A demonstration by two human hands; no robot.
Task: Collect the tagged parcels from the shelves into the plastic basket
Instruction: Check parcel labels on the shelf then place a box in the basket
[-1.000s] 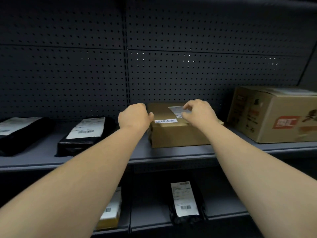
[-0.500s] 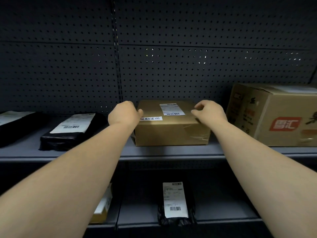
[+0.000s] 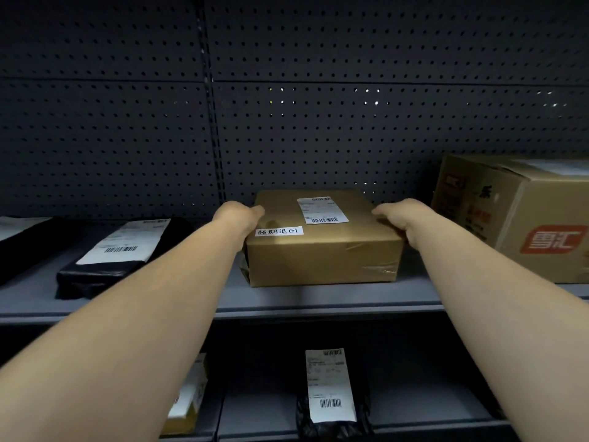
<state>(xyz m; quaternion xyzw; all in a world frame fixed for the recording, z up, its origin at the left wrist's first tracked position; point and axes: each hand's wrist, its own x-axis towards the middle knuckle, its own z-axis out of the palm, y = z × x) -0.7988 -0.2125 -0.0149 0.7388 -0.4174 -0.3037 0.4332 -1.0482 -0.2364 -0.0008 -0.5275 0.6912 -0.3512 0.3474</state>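
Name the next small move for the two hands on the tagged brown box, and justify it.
Probably lift the tagged cardboard box slightly and draw it forward off the shelf. The left hand and right hand grip its opposite sides, it sits flat on the shelf, and its handwritten tag marks it for collection.

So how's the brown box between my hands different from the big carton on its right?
The brown box is low and flat; the big carton stands taller. The brown box carries a handwritten white tag and a barcode label; the big carton has red printing. Both hands flank the brown box; the big carton is untouched. Both are cardboard, on one shelf.
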